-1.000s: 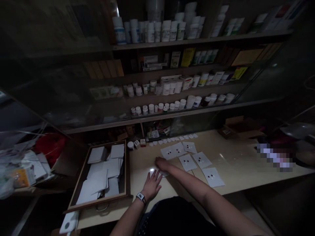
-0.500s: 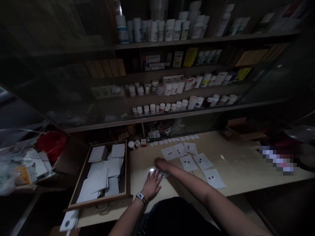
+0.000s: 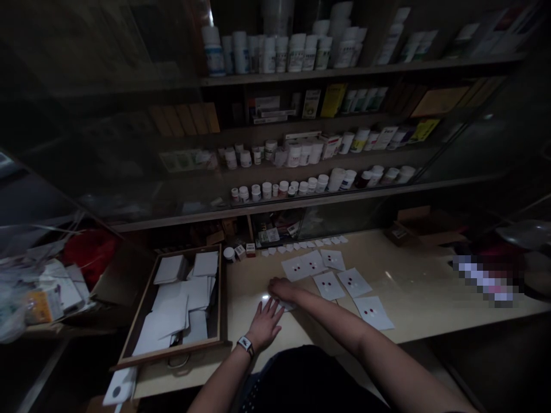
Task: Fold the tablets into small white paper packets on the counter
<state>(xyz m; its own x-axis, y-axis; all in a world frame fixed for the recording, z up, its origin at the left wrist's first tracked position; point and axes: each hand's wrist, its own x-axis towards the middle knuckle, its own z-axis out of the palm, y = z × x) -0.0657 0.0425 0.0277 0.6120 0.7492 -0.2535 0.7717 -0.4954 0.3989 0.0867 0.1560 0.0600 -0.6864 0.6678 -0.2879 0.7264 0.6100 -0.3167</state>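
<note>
My left hand (image 3: 266,322) lies flat on the pale counter (image 3: 422,287) with its fingers spread, a watch on the wrist. Its fingertips touch a small white paper square (image 3: 284,304). My right hand (image 3: 279,288) rests just above it with fingers curled down on the same paper; what it grips, if anything, is hidden. To the right, several white paper squares (image 3: 329,285) lie spread out, each with small dark pills on it.
An open wooden drawer (image 3: 129,344) at the left holds stacked white papers. A row of tiny paper slips (image 3: 301,246) runs along the counter's back. Shelves of white medicine bottles (image 3: 297,186) rise behind glass. A cardboard box (image 3: 413,226) sits at the right.
My right hand has shifted slightly toward me and to the left over the paper. My left hand has stayed in place.
</note>
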